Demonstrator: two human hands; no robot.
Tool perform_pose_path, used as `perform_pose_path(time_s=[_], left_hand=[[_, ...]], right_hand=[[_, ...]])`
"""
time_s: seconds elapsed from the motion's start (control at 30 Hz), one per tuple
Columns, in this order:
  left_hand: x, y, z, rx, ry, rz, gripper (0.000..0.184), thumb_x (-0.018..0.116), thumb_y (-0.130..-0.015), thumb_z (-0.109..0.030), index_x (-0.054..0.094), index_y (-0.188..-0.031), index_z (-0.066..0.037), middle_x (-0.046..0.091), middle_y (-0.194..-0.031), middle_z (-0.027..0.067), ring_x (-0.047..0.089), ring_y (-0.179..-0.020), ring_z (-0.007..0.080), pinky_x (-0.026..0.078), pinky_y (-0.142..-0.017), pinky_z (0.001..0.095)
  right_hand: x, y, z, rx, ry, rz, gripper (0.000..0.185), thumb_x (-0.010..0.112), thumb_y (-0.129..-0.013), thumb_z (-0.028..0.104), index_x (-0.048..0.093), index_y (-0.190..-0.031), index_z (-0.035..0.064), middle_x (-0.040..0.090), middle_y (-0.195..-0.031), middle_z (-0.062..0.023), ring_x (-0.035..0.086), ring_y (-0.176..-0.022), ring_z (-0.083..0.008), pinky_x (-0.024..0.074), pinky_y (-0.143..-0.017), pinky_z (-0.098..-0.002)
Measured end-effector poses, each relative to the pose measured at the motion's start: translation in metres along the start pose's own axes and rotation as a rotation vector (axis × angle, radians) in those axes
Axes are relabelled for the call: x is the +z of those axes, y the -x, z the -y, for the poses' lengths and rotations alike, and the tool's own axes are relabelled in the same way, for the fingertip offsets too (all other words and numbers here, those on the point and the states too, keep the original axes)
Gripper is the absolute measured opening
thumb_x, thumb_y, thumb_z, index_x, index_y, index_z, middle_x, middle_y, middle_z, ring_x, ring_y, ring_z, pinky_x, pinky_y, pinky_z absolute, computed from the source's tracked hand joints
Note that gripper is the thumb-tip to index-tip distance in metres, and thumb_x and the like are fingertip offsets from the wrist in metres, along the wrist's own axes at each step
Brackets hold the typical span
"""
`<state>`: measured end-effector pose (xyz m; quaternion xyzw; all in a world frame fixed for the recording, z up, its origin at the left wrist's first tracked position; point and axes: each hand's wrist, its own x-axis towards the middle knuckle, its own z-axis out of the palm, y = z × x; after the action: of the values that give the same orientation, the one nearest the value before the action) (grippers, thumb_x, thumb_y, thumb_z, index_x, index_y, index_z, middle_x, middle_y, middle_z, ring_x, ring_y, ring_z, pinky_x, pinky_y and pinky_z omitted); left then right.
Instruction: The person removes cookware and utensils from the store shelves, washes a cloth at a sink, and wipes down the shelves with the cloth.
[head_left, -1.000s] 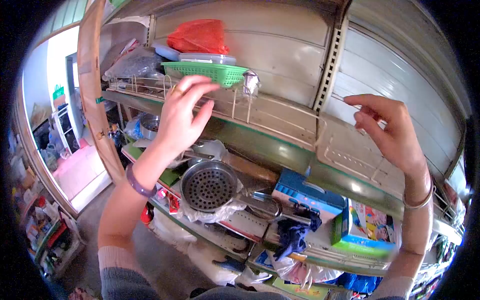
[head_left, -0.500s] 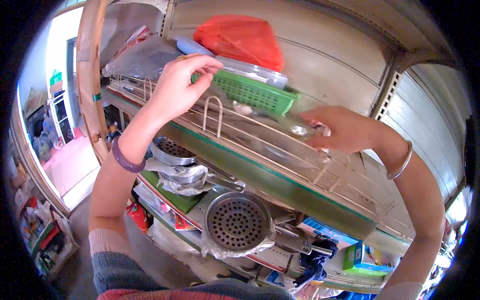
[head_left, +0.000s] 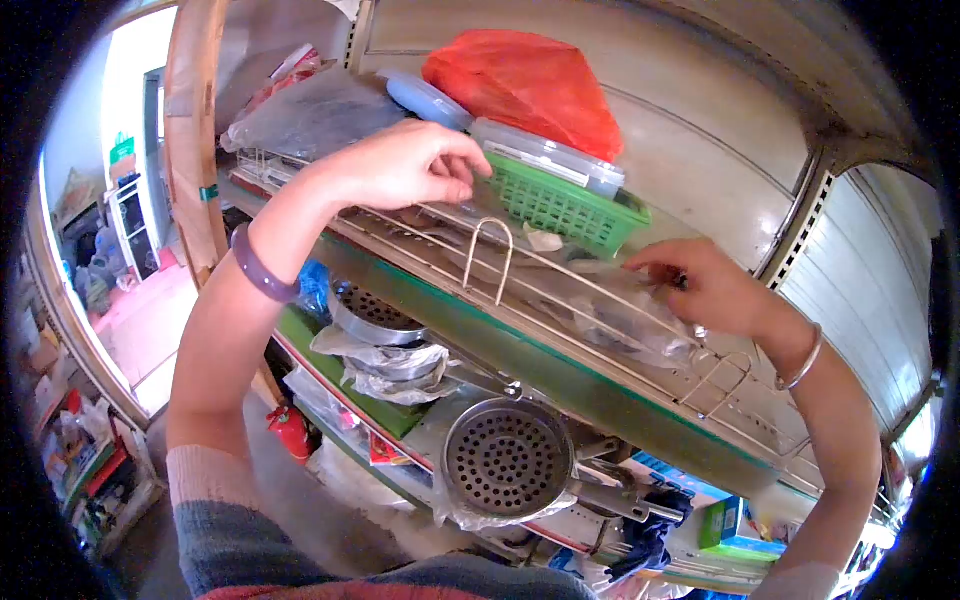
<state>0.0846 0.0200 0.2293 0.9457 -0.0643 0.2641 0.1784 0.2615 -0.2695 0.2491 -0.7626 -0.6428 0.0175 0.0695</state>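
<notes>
My left hand (head_left: pixel 425 165) is raised over the upper shelf (head_left: pixel 440 290), its fingers bent and apart at the left end of the green basket (head_left: pixel 565 205); nothing shows in it. On the right, my right hand (head_left: pixel 700 285) is curled above the wire rail (head_left: pixel 490 262), its fingertips at a clear plastic bag (head_left: pixel 635 315) lying behind the rail. Whether the fingers grip the bag is hard to make out. The basket holds a clear lidded container (head_left: pixel 545 150), with a red plastic bag (head_left: pixel 530 85) on top and a blue lid (head_left: pixel 428 98) beside it.
A perforated pan (head_left: pixel 508 458) sits on the lower shelf, with wrapped pans (head_left: pixel 385 355) to its left. Further right are dark blue cloth (head_left: pixel 648 535) and a green-and-blue box (head_left: pixel 735 530). A wooden door post (head_left: pixel 193 130) stands at the left.
The view has come closer to the upper shelf. My right hand has moved inward from the right to the clear bag. My left hand is now nearer the basket's left end.
</notes>
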Motion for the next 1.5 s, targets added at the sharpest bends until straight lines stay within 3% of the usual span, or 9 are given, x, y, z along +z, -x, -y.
perform_pose_path(time_s=[0.17, 0.37, 0.5, 0.7, 0.8, 0.9, 1.2, 1.3, 1.5], left_hand=[[-0.018, 0.003, 0.017, -0.149, -0.3, -0.209, 0.02, 0.061, -0.079, -0.013, 0.062, -0.096, -0.002, 0.066, -0.087, 0.0122, 0.064, -0.077, 0.0208, 0.05, -0.072, 0.0314], [-0.017, 0.018, 0.028, -0.298, -0.703, -0.245, 0.027, 0.063, -0.077, -0.024, 0.064, -0.095, -0.004, 0.065, -0.089, 0.0161, 0.062, -0.084, 0.0329, 0.048, -0.078, 0.0398], [-0.017, 0.016, 0.036, -0.39, -0.624, -0.133, 0.026, 0.065, -0.075, -0.024, 0.065, -0.092, -0.004, 0.065, -0.088, 0.0172, 0.062, -0.086, 0.0332, 0.048, -0.078, 0.0414], [-0.018, 0.008, 0.056, -0.394, -0.587, -0.12, 0.017, 0.065, -0.072, -0.018, 0.067, -0.081, -0.004, 0.064, -0.085, 0.0178, 0.062, -0.084, 0.0339, 0.048, -0.076, 0.041], [-0.019, 0.003, 0.066, -0.366, -0.571, -0.177, 0.014, 0.062, -0.071, -0.013, 0.067, -0.079, -0.003, 0.064, -0.084, 0.0181, 0.062, -0.083, 0.0337, 0.048, -0.074, 0.0404], [-0.02, 0.002, 0.07, -0.348, -0.514, -0.272, 0.014, 0.057, -0.07, -0.009, 0.066, -0.078, -0.003, 0.064, -0.085, 0.0191, 0.062, -0.083, 0.0341, 0.048, -0.074, 0.041], [-0.017, 0.011, 0.078, -0.219, -0.432, -0.474, 0.012, 0.059, -0.074, -0.011, 0.062, -0.079, -0.001, 0.064, -0.076, 0.0169, 0.063, -0.074, 0.0301, 0.048, -0.068, 0.0369], [-0.015, 0.013, 0.074, -0.253, -0.333, -0.519, 0.013, 0.054, -0.072, -0.008, 0.064, -0.077, -0.003, 0.063, -0.086, 0.0187, 0.061, -0.084, 0.0337, 0.047, -0.075, 0.0408], [-0.014, 0.015, 0.08, -0.185, -0.365, -0.559, 0.012, 0.054, -0.073, -0.008, 0.064, -0.079, -0.002, 0.063, -0.081, 0.0184, 0.061, -0.08, 0.0343, 0.048, -0.073, 0.0401]], right_hand=[[-0.013, 0.011, 0.0, 0.036, -0.422, 0.057, 0.034, 0.054, -0.081, 0.011, 0.055, -0.113, -0.0013, 0.063, -0.1, -0.014, 0.059, -0.091, -0.0187, 0.0471, -0.081, -0.03], [0.005, -0.011, -0.003, 0.019, 0.01, 0.019, 0.048, 0.059, -0.084, 0.029, 0.049, -0.121, -0.0004, 0.062, -0.1, -0.0122, 0.057, -0.092, -0.0166, 0.0476, -0.076, -0.0305], [0.009, -0.023, 0.005, 0.071, 0.109, 0.083, 0.05, 0.057, -0.082, 0.04, 0.053, -0.112, -0.0003, 0.064, -0.089, -0.0195, 0.063, -0.082, -0.029, 0.0492, -0.074, -0.0366], [0.008, -0.039, -0.011, 0.115, 0.21, 0.128, 0.055, 0.062, -0.078, 0.043, 0.054, -0.111, 0.0, 0.064, -0.086, -0.0173, 0.062, -0.075, -0.0267, 0.0493, -0.069, -0.0363], [-0.001, -0.026, 0.035, 0.422, -0.102, 0.074, 0.059, 0.064, -0.075, 0.046, 0.054, -0.11, -0.001, 0.063, -0.091, -0.0159, 0.061, -0.08, -0.0246, 0.0482, -0.069, -0.0351], [0.008, -0.03, 0.023, 0.149, -0.23, 0.119, 0.062, 0.066, -0.074, 0.048, 0.054, -0.111, -0.0016, 0.061, -0.096, -0.0152, 0.059, -0.086, -0.0224, 0.0471, -0.073, -0.0345], [-0.001, -0.028, 0.044, 0.239, -0.188, 0.112, 0.074, 0.072, -0.07, 0.047, 0.049, -0.117, -0.0038, 0.057, -0.097, -0.0112, 0.051, -0.089, -0.0167, 0.0428, -0.077, -0.0308], [0.002, -0.031, 0.05, 0.179, -0.046, 0.081, 0.076, 0.071, -0.07, 0.047, 0.046, -0.12, -0.0044, 0.056, -0.102, -0.0117, 0.05, -0.092, -0.017, 0.0427, -0.079, -0.0311], [0.007, -0.038, 0.042, 0.259, -0.337, 0.2, 0.075, 0.073, -0.068, 0.047, 0.047, -0.121, 0.0003, 0.056, -0.11, -0.0136, 0.055, -0.098, -0.0211, 0.0462, -0.083, -0.0361]])
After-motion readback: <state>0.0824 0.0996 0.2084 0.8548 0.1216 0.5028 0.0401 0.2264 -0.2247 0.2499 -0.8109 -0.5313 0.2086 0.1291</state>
